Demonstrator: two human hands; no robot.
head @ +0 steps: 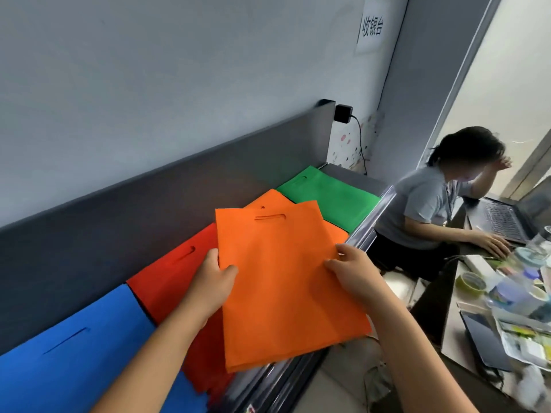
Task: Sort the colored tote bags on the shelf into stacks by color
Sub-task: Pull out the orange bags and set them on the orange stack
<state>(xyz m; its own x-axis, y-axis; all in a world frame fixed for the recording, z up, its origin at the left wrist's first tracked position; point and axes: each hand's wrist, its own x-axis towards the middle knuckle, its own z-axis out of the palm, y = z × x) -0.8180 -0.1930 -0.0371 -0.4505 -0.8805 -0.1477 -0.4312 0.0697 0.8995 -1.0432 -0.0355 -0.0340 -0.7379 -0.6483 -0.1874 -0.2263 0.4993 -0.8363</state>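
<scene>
I hold a small stack of orange tote bags [283, 281] above the shelf. My left hand [210, 286] grips its left edge, thumb on top. My right hand [353, 271] grips the right edge the same way. Under the held stack another orange bag [272, 199] lies on the shelf. A green bag [331, 198] lies flat to the right. Red bags [170, 278] lie to the left, partly hidden by my left hand. Blue bags [74, 353] lie at the far left.
The shelf has a dark back panel [149, 210] and a shiny front rail [372, 222]. To the right a person [432, 204] sits at a cluttered desk [507, 308] with a laptop [504, 219]. A black charger [343, 113] is plugged in on the wall.
</scene>
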